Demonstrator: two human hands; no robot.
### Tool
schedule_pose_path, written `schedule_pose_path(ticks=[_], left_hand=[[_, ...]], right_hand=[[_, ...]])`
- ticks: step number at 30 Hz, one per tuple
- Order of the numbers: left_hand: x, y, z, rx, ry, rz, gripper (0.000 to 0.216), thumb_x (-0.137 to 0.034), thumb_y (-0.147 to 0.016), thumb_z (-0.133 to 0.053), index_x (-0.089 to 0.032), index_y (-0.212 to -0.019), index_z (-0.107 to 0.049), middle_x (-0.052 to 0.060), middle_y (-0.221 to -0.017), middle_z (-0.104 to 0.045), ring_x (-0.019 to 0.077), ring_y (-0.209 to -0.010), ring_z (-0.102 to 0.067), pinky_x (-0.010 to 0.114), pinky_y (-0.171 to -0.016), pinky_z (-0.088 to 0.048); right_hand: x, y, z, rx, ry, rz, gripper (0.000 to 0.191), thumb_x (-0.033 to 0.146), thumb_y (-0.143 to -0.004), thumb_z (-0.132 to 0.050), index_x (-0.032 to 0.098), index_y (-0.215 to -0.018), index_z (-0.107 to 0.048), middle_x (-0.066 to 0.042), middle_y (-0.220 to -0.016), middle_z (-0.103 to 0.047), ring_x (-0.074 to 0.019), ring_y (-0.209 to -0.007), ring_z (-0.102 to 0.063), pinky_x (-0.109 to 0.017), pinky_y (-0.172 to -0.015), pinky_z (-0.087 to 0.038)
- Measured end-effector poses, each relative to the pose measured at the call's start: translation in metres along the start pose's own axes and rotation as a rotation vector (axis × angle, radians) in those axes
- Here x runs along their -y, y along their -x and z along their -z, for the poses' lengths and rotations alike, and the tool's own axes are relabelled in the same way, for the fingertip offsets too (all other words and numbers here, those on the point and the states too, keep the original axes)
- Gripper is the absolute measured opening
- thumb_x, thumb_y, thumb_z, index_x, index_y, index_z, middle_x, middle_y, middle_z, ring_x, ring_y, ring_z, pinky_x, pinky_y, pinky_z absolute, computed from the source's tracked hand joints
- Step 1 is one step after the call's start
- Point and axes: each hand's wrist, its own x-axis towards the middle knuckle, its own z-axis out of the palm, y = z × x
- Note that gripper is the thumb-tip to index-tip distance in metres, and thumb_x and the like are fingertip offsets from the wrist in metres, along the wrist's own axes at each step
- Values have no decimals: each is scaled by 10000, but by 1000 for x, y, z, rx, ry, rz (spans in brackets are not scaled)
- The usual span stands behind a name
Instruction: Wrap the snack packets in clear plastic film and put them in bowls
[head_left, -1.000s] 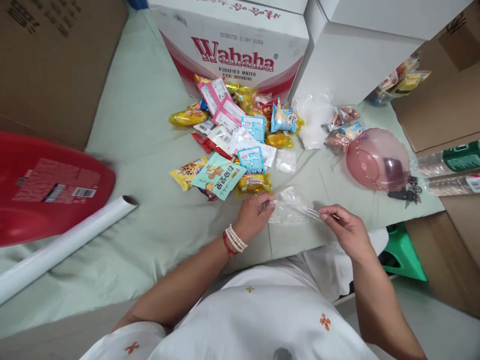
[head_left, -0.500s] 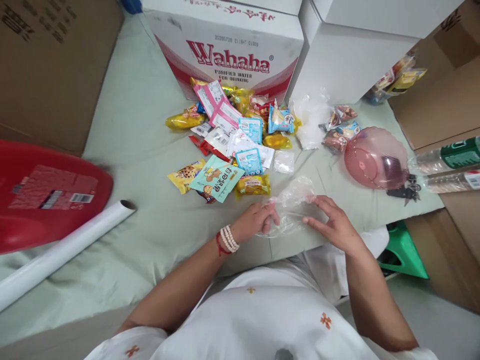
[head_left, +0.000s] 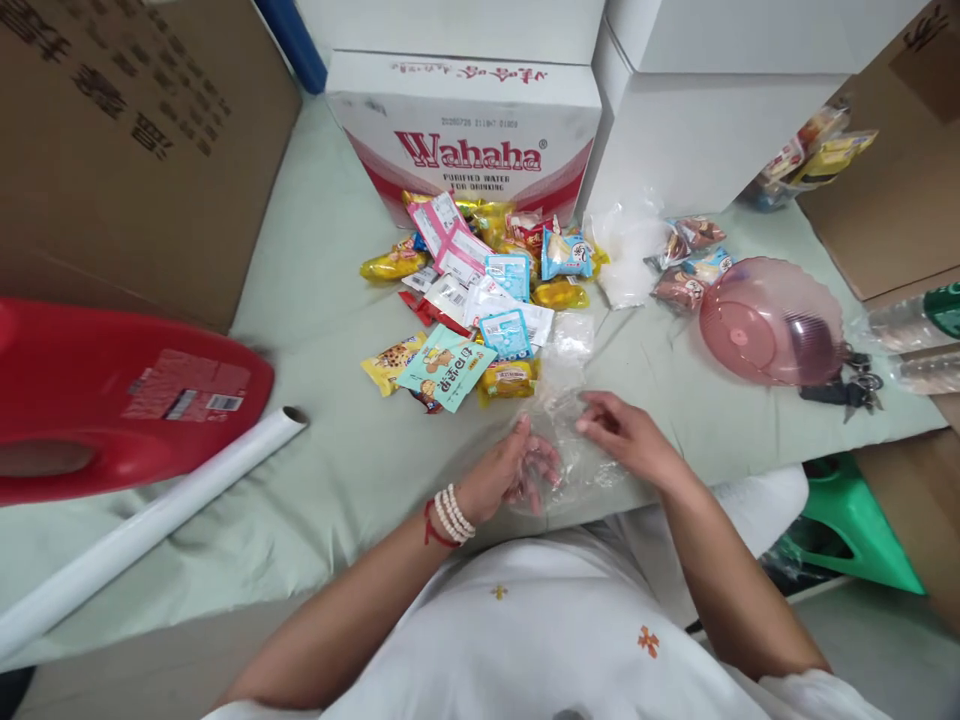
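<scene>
Clear plastic bag [head_left: 579,462], partly spread: your right hand [head_left: 616,432] pinches its edge; your left hand [head_left: 504,470] meets its film, grip unclear; snack packets [head_left: 474,302] lie loose outside.

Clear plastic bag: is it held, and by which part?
The right hand seems to pinch the clear plastic bag near its upper right edge; whether the left hand grips it is unclear.

You worked in soft, even, moderately bright light. Pale glints broke up the clear plastic bag [head_left: 592,465], and the fingers of your left hand [head_left: 499,475] looked slightly smeared. Faint shadows lay beneath the packets [head_left: 447,370]. Toward the edges, the red container [head_left: 97,400] and the bottles [head_left: 904,325] looked stretched and softly blurred.
</scene>
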Motion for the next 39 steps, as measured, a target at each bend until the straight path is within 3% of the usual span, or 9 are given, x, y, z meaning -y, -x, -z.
schedule_pose_path(ticks=[4, 7, 11, 16, 22, 25, 29, 34, 39], left_hand=[[4, 6, -1, -193, -146, -75, 879, -863, -917, -150, -154, -933, -670, 121, -864, -756, 159, -503, -641, 264, -429, -308], [10, 13, 1, -618, -509, -357, 633, -755, -926, -459, -172, -1069, -659, 128, -1005, -750, 244, -796, -701, 378, -684, -535], [10, 9, -5, -1054, -1024, -760, 710, -577, -835, -735, -171, -1390, -559, 200, -1380, -629, 367, -1287, -572, 538, -1062, -454], [-1, -21, -5, -863, -887, -601, 346, -514, -966, -549, -198, -988, -689, 51, -781, -690, 238, -813, -665, 354, -761, -491], [-5, -28, 10, -758, -163, -292, 565, -708, -977, -356, -234, -733, -544, -37, -483, -382, 149, -445, -392, 293, -489, -303], [1, -17, 9, -860, -313, -392, 517, -716, -941, -467, -225, -858, -603, -15, -596, -486, 173, -545, -486, 310, -560, -393], [19, -7, 1, -1143, -881, -736, 308, -491, -911, -643, -231, -1077, -643, 86, -947, -677, 288, -972, -646, 473, -929, -499], [29, -11, 1, -367, -1415, -898, 326, -140, -963, -517, -305, -1170, -708, 72, -1305, -731, 264, -1345, -601, 587, -1234, -280], [29, -14, 16, -415, -1444, -899, 471, -92, -925, -494, -237, -1347, -642, 128, -1524, -598, 291, -1460, -510, 708, -1257, -88]], right_hand=[[-2, -6, -4, 21, -90, -46, 440, 628, -832, -664, 189, -865, -665, 32, -666, -519, -122, -607, -437, -257, -582, -345], [-9, -2, 8, -79, -155, -39, 460, 643, -814, -691, 186, -857, -656, 49, -653, -456, -110, -598, -385, -248, -566, -303], [-8, 8, 11, -44, -185, 12, 426, 606, -832, -707, 182, -870, -675, 38, -675, -494, -116, -626, -419, -252, -595, -333], [-10, 15, 13, -89, -194, 68, 374, 553, -848, -718, 182, -895, -706, 16, -722, -574, -125, -671, -475, -253, -641, -378], [-43, 19, 42, -344, -231, -48, 410, 585, -796, -760, 187, -857, -687, 42, -641, -512, -106, -573, -376, -250, -547, -299], [-53, 24, 45, -338, -180, -88, 434, 601, -786, -758, 177, -859, -695, 25, -665, -554, -111, -579, -407, -255, -553, -323], [-49, 30, 41, -357, -76, -70, 431, 602, -804, -732, 177, -871, -711, -12, -737, -639, -134, -631, -488, -269, -605, -391], [-38, 33, 44, -401, -3, -32, 424, 607, -813, -725, 188, -877, -721, -24, -763, -676, -143, -647, -528, -276, -640, -429], [-62, 30, 71, -446, 49, -58, 444, 614, -789, -731, 177, -863, -715, -23, -721, -662, -145, -624, -523, -280, -614, -414]])
